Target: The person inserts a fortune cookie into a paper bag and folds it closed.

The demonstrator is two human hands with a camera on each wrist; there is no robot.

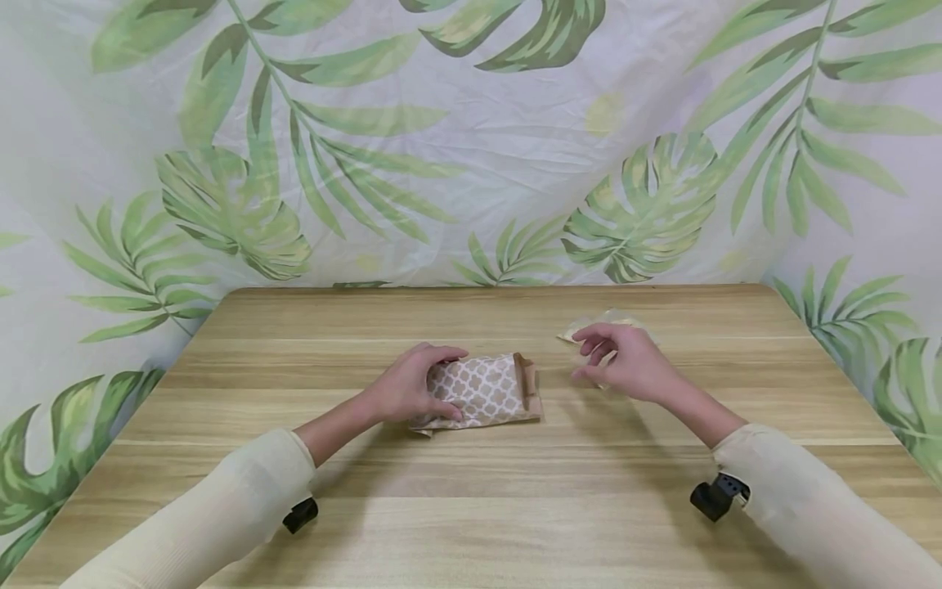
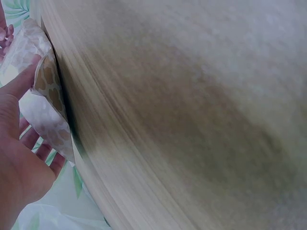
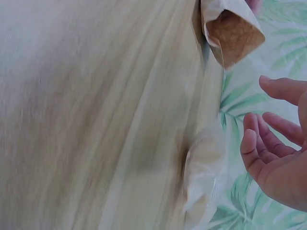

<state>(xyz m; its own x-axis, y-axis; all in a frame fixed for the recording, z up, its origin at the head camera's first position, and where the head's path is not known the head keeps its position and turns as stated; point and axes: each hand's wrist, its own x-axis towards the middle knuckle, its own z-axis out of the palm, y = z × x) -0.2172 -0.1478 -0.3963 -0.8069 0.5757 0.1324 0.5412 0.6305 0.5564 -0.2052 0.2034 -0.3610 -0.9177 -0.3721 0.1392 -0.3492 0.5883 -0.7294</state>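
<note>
A paper bag [image 1: 489, 386] with a white lattice pattern on tan lies flat on the wooden table. My left hand [image 1: 403, 386] grips its left end, thumb on the near side and fingers across the far side. The bag's mouth gapes to the right; in the right wrist view its brown inside [image 3: 235, 36] shows, though I cannot tell what it holds. To the right, my right hand [image 1: 631, 361] hovers with loosely bent fingers and nothing between them. Partly hidden behind it lies a clear plastic packet [image 3: 204, 175] with something pale inside.
The wooden table [image 1: 471, 523] reaches back to a hanging cloth [image 1: 515, 147] printed with green leaves. A small black device [image 1: 300, 515] is worn below the left sleeve, and another black device [image 1: 712, 499] below the right one.
</note>
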